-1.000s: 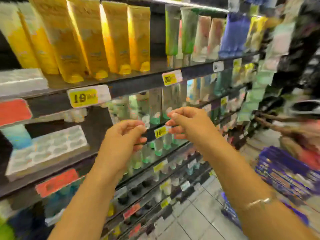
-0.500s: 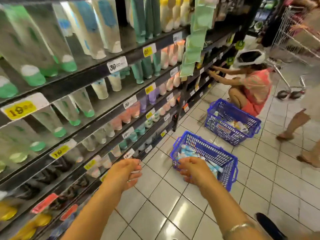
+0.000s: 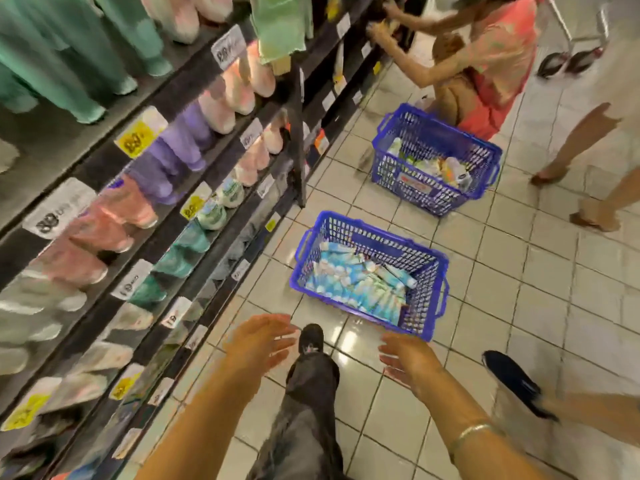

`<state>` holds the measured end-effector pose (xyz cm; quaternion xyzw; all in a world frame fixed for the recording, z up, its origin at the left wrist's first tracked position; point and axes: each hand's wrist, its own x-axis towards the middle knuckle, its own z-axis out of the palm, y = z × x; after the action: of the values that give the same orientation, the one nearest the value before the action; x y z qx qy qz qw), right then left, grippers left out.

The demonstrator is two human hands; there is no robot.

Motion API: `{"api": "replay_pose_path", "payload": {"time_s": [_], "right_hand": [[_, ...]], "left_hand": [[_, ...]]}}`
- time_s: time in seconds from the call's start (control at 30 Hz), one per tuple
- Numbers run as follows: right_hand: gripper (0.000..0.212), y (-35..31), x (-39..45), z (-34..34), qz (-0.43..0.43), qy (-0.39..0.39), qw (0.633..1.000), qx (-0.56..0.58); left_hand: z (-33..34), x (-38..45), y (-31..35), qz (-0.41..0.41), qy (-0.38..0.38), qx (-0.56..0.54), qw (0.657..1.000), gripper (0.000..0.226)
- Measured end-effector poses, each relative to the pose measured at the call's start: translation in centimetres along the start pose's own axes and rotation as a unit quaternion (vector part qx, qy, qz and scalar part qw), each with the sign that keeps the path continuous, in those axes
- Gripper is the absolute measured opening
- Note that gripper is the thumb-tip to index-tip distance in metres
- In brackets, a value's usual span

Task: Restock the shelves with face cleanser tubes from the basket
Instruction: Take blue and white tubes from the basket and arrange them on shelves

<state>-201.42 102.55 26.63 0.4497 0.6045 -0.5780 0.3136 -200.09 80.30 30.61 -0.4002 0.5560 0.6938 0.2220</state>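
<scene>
Both hands have lowered, fingers spread, empty, short of the basket of tubes.

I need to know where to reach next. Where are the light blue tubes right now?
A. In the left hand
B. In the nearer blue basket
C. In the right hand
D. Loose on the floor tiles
B: the tubes lie in the nearer basket; both hands are empty.
</scene>
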Motion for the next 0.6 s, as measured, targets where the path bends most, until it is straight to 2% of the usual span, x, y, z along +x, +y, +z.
{"api": "replay_pose_path", "payload": {"time_s": [0.07,0.17,0.3,0.4,0.5,0.6], "right_hand": [[0.011,-1.7,3.2,-0.2,0.011,0.017,1.0,-0.006],[0.025,-3.4,8.4,-0.2,0.028,0.05,0.998,-0.037],[0.031,-5.6,15.7,0.4,0.037,0.069,0.994,-0.082],[0.017,-6.4,21.5,0.7,0.043,0.08,0.986,-0.138],[0.029,-6.1,27.9,0.9,0.039,0.055,0.969,-0.239],[0.033,-5.3,34.9,1.6,0.029,0.028,0.924,-0.379]], "left_hand": [[1.9,4.0,1.4,-0.022,-0.007,0.02,1.0,0.014],[4.3,10.2,3.4,-0.059,-0.01,0.051,0.997,0.014],[6.8,19.1,5.4,-0.077,-0.011,0.107,0.991,0.011],[8.5,25.0,5.6,-0.081,-0.011,0.143,0.986,0.012],[9.8,30.7,3.9,-0.09,0.004,0.167,0.982,0.018],[10.9,36.5,0.5,-0.121,0.01,0.193,0.974,0.025]]}}
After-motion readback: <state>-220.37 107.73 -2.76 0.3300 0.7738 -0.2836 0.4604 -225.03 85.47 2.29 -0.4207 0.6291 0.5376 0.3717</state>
